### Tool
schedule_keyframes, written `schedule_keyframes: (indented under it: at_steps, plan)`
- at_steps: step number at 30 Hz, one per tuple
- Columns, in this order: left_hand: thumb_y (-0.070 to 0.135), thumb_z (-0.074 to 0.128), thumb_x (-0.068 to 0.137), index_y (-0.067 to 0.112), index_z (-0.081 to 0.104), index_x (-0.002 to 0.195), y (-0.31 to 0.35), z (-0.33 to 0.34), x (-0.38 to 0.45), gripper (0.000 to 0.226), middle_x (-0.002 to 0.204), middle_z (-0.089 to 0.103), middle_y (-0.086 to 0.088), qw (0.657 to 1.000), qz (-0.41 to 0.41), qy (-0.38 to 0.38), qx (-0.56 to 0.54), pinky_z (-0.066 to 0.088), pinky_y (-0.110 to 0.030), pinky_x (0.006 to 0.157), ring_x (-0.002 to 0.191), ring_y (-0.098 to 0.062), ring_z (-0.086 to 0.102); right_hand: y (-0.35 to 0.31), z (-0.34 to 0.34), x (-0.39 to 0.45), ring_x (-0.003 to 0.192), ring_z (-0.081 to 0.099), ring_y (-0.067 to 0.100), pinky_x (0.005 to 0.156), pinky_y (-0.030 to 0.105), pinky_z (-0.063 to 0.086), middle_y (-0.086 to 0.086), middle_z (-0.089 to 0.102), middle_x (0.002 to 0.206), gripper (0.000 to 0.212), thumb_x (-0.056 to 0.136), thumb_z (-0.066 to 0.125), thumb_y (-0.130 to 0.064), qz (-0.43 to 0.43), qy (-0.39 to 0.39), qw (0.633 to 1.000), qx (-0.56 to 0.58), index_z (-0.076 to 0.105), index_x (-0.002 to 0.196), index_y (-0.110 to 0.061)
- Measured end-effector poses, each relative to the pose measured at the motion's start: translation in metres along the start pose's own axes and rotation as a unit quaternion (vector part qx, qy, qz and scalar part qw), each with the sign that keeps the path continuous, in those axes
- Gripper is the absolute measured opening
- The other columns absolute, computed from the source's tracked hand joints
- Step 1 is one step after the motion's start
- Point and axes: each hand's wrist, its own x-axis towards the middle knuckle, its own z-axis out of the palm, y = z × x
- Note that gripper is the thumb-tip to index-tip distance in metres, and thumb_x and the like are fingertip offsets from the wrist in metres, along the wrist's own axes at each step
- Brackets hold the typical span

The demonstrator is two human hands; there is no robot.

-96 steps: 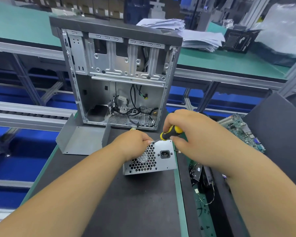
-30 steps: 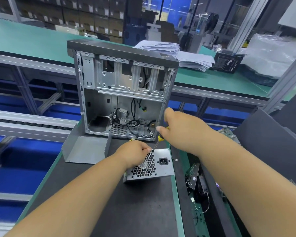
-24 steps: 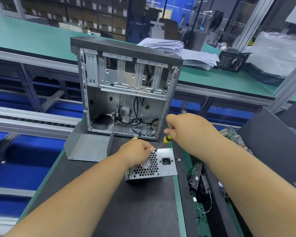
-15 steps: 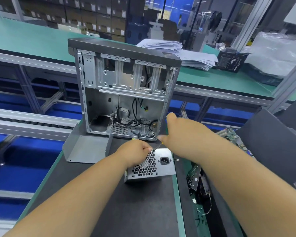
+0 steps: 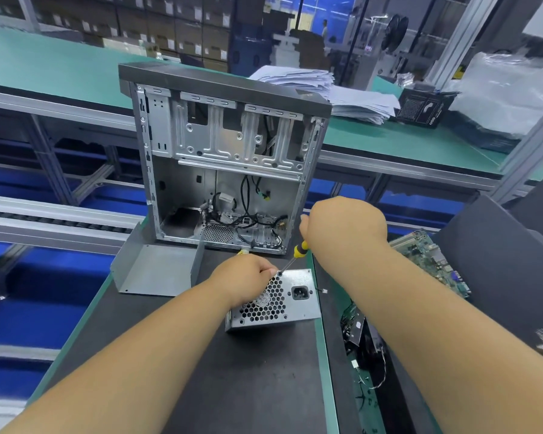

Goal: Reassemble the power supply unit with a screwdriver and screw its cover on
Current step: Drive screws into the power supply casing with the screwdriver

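The PSU (image 5: pixel 273 300) lies on the worktop (image 5: pixel 176 355). Left hand (image 5: pixel 243 277) grips its top corner; right hand (image 5: pixel 342 227) clamps the screwdriver (image 5: pixel 300 249), tip at a corner screw. Likely mid-tightening; next needs steady, straight turns

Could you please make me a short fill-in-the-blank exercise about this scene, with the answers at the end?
1. The right hand holds a screwdriver with a black and ____ handle.
2. The screwdriver tip meets the upper ____ corner of the power supply.
3. The left hand rests on the power supply's ____ grille.
4. The open case stands ____ the power supply.

Answers: yellow; left; honeycomb; behind
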Motion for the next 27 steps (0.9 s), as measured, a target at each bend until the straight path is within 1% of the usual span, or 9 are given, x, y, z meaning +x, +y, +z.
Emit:
schedule_keyframes:
  at_steps: [3,5,7,10,14,17,20,23,27]
  plan:
    - [0.046,0.046,0.098,0.037,0.069,0.106,0.000,-0.002,0.000,0.027,0.088,0.073,0.006,1.000,0.003,-0.003,-0.005,0.054,-0.031,0.080,0.085,-0.014,0.065,0.006,0.000,0.003,0.057,0.043,0.021,0.046,0.027,0.031,0.000,0.043,0.069,0.034,0.104,0.043,-0.036,-0.023,0.000,1.000,-0.005,0.048,0.076,-0.019]
    - [0.046,0.046,0.098,0.037,0.070,0.106,0.001,-0.003,0.000,0.026,0.071,0.068,0.008,1.000,0.004,-0.007,-0.009,0.050,-0.025,0.069,0.072,-0.012,0.062,0.016,0.001,-0.003,0.076,0.052,0.025,0.057,0.034,0.039,0.002,0.050,0.088,0.028,0.103,0.038,-0.047,-0.088,-0.018,0.993,0.081,0.047,0.101,-0.020]
    - [0.045,0.047,0.097,0.037,0.070,0.107,0.001,-0.003,-0.001,0.026,0.069,0.066,0.013,1.000,0.000,-0.008,-0.012,0.050,-0.024,0.070,0.072,-0.010,0.061,0.027,-0.002,-0.009,0.087,0.053,0.023,0.070,0.038,0.042,0.003,0.051,0.111,0.022,0.102,0.042,-0.039,-0.146,-0.075,0.965,0.204,0.041,0.115,-0.021]
    - [0.045,0.046,0.096,0.037,0.069,0.096,0.003,-0.004,-0.002,0.024,0.071,0.065,0.016,1.000,-0.009,-0.017,0.007,0.052,-0.029,0.082,0.084,-0.015,0.064,0.032,-0.005,-0.013,0.082,0.049,0.018,0.067,0.035,0.037,-0.005,0.050,0.104,0.009,0.101,0.050,-0.032,-0.212,-0.048,0.960,0.179,0.044,0.106,-0.027]
    - [0.045,0.043,0.098,0.016,0.058,0.075,0.006,-0.004,-0.003,0.040,0.066,0.057,0.003,0.999,-0.006,-0.026,0.047,0.042,-0.030,0.065,0.069,-0.020,0.055,0.016,-0.003,-0.021,0.063,0.043,0.020,0.053,0.032,0.031,-0.007,0.041,0.071,0.031,0.099,0.044,-0.050,-0.212,0.041,0.973,0.084,0.040,0.089,-0.021]
    - [0.043,0.043,0.099,0.017,0.044,0.062,0.006,-0.002,-0.003,0.046,0.058,0.048,0.004,0.998,-0.003,-0.014,0.059,0.035,-0.030,0.061,0.060,-0.017,0.046,0.000,0.005,-0.020,0.049,0.029,0.017,0.046,0.026,0.018,-0.005,0.032,0.059,0.040,0.102,0.035,-0.044,-0.115,0.089,0.989,0.010,0.035,0.071,-0.019]
    - [0.043,0.042,0.099,0.018,0.040,0.059,0.007,-0.003,-0.004,0.047,0.056,0.045,0.004,0.998,-0.004,-0.008,0.056,0.038,-0.030,0.062,0.059,-0.018,0.044,-0.012,0.005,-0.013,0.046,0.032,0.016,0.046,0.022,0.020,-0.002,0.038,0.056,0.045,0.102,0.038,-0.035,0.014,0.057,0.998,0.029,0.041,0.060,-0.018]
    - [0.042,0.043,0.099,0.018,0.040,0.060,0.008,-0.007,-0.004,0.047,0.056,0.045,0.003,0.999,-0.004,-0.018,0.044,0.038,-0.029,0.062,0.059,-0.019,0.045,-0.008,0.006,-0.013,0.052,0.039,0.018,0.045,0.026,0.023,-0.001,0.042,0.067,0.034,0.103,0.035,-0.045,-0.027,0.075,0.995,0.060,0.043,0.084,-0.017]
    - [0.042,0.044,0.099,0.018,0.041,0.060,0.009,-0.009,-0.004,0.047,0.057,0.045,0.003,0.999,-0.008,-0.024,0.042,0.038,-0.029,0.062,0.060,-0.019,0.045,0.018,-0.005,-0.018,0.076,0.050,0.014,0.058,0.031,0.034,-0.002,0.049,0.098,0.015,0.101,0.047,-0.035,-0.168,-0.060,0.956,0.232,0.041,0.107,-0.023]
